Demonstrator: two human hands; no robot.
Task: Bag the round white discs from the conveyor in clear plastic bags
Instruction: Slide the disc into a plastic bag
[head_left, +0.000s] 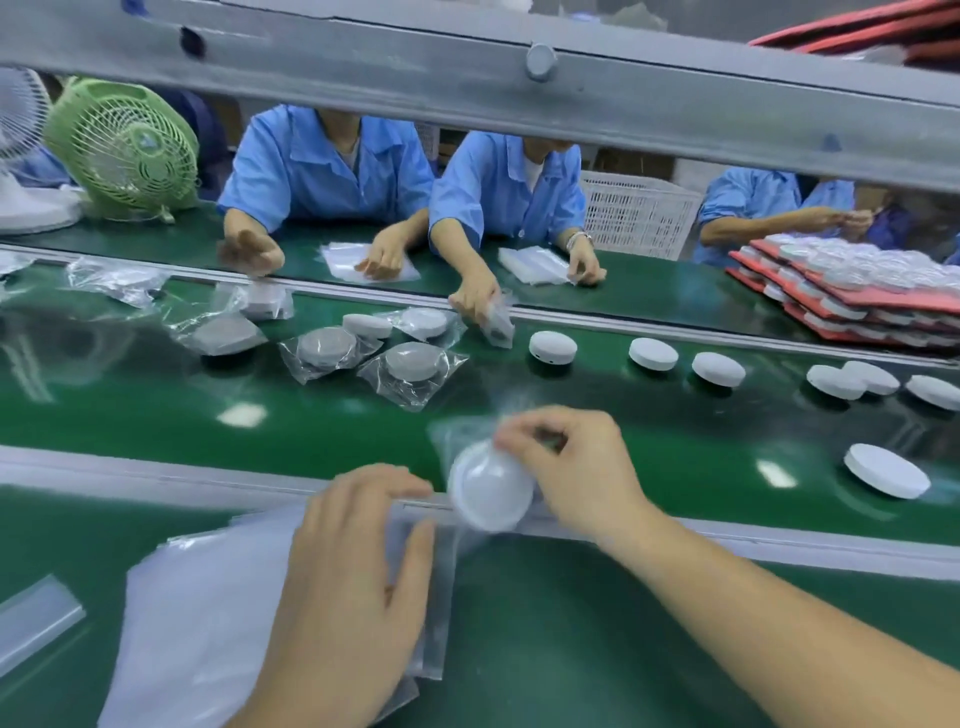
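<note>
Slippage is the main worry here. The right hand (576, 467) has its fingers curled over a white disc (488, 499), which it holds tilted above the grey rail (156, 467) between the conveyor (649, 441) and the near worktop (571, 649). A clear bag (457, 431) shows as film around the disc, but motion blur hides how far inside it sits and where the bag's mouth lies. If the disc is only part way in, thin slick plastic under the fingertips could let it slide out onto the belt or knock against the rail.

The left hand (358, 566) lies flat with fairly straight fingers on the stack of empty bags (208, 597) — pressing, not gripping, as far as I can judge. That stack is loose and fanned out, so a careless drag could pull several bags at once or push them off the near edge.

A loose disc (886, 470) sits on the belt well to the right, and bagged discs (413, 364) lie further across. If the bagged one is dropped carelessly among them it may land on another package and slip out of an unclosed bag. Slow handling could also let unbagged discs ride past out of reach.
</note>
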